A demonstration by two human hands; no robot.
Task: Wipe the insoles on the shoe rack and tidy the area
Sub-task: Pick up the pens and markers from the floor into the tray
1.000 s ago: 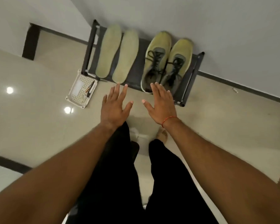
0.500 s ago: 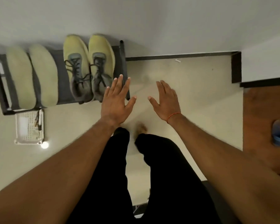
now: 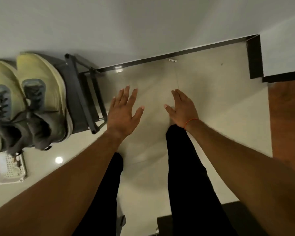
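My left hand (image 3: 123, 110) and my right hand (image 3: 181, 109) are both held out flat over the pale floor, fingers spread, holding nothing. A thin red thread circles my right wrist. At the left edge stands the dark shoe rack (image 3: 80, 92) with a pair of yellow-green shoes (image 3: 32, 99) with grey laces on top. My left hand hovers just right of the rack's end. The insoles are out of frame.
A white perforated basket (image 3: 8, 169) with small tools in it sits on the floor below the rack. A grey wall with a black skirting (image 3: 177, 53) runs behind. A brown wooden door (image 3: 288, 125) is at the right. My black-trousered legs (image 3: 186, 167) are below.
The view has swung to the right: the rack and shoes slid to the left edge, and the insoles left the frame. Both hands stay open and empty.
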